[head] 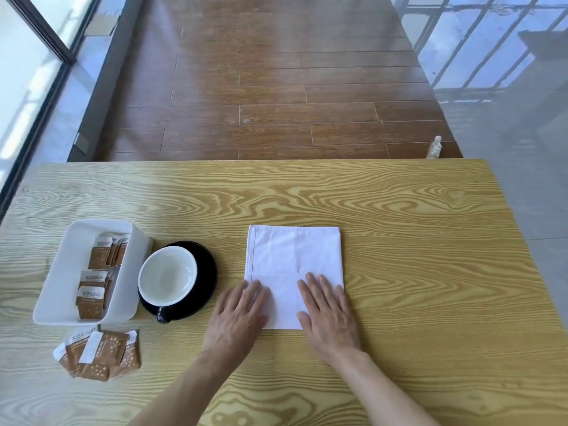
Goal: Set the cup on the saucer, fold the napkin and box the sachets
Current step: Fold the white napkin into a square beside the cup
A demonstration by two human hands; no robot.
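A pale wooden table [399,210] with bold yellow-brown grain fills the lower half of the view. Beyond its far edge lies a reddish-brown plank floor [270,87] with a soft sheen of daylight. On the left a dark-framed glass door or window [37,56] runs along the floor's edge, bright outside. On the right a glass wall [491,56] reflects railings. A small clear bottle [434,147] stands on the floor just past the table's far right corner

Head view, looking down (close) at table [399,210].
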